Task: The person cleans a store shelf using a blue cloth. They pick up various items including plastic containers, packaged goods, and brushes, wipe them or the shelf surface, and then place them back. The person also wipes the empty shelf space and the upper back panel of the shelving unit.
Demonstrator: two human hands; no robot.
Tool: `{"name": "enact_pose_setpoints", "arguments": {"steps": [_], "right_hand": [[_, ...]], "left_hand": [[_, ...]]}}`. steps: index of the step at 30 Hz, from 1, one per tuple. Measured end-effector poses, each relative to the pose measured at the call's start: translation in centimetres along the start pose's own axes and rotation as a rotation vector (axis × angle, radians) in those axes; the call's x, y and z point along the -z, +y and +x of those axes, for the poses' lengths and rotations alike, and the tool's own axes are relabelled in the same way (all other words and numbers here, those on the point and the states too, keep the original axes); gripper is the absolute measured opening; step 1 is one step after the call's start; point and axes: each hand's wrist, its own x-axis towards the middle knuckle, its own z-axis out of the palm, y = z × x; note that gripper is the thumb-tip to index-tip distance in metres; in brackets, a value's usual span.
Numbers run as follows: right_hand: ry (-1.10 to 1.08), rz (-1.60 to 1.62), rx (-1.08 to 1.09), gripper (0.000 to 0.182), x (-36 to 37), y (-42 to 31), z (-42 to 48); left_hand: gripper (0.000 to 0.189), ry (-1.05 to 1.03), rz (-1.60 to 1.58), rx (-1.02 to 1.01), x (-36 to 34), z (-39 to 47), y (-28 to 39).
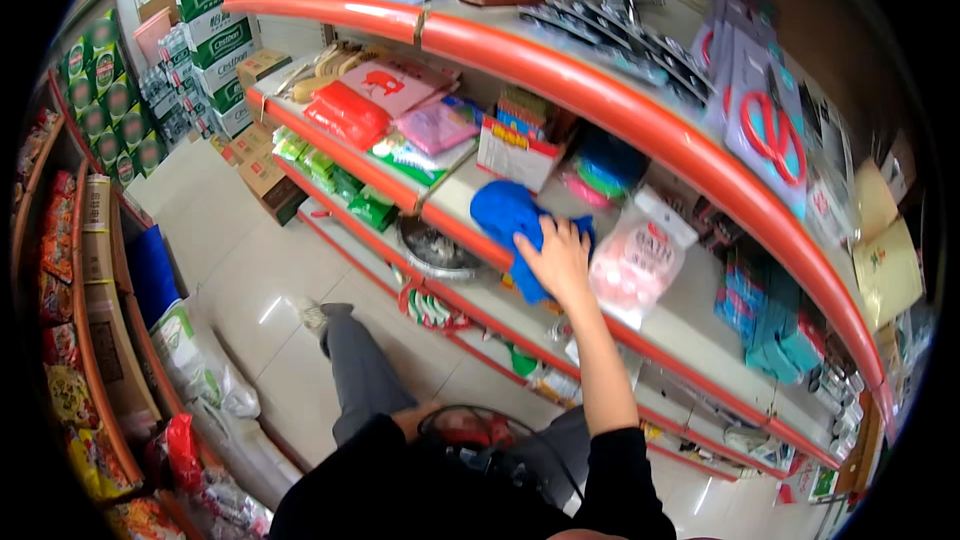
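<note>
A blue cloth lies bunched over the front edge of a white shelf with a red rim. My right hand is on it, fingers bent into the fabric. Just right of that hand stands a clear bag of pink items. Behind the cloth are a white-and-red box and blue, green and pink round items. Only a bit of my left hand shows low at my waist, beside a dark cable and a red thing; its fingers are hidden.
Above runs another red-edged shelf carrying packaged scissors and utensils. Lower shelves hold a metal basin and green packets. Across the tiled aisle, snack shelves line the left; cartons stand at the far end.
</note>
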Motion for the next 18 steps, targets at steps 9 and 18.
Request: {"name": "enact_pose_setpoints", "arguments": {"steps": [9,18], "right_hand": [[0.032,0.005,-0.041,0.037,0.9,-2.3,-0.1],[-0.019,0.317,-0.405,0.040,1.0,-4.7,2.9]], "left_hand": [[0.049,0.013,-0.343,0.089,2.5,-3.8,-7.8],[0.048,0.026,-0.456,0.167,6.7,-15.4,-18.1]]}}
